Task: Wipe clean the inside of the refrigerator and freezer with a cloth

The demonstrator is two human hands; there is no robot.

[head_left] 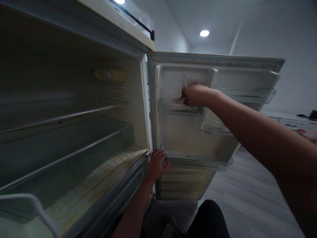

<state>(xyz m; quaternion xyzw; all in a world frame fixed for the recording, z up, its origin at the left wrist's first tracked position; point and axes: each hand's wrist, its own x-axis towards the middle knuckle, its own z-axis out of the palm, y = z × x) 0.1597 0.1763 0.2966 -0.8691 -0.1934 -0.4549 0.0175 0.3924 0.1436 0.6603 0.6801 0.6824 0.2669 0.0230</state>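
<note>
— Left side?
— On my feed: one left hand (157, 165), low, fingers loosely bent, thumb apart; left forearm (136, 206) slanting up.
— Right side?
— I log one right arm (247, 129), outstretched, elbow slightly bent; one right hand (196, 94), higher, blurred, fingers curled in.

left hand (157, 164): showing bare | right hand (195, 95): showing bare, blurring | forearms (240, 119): showing bare | dark-clothed knee (210, 219): looking plain, rounded
</note>
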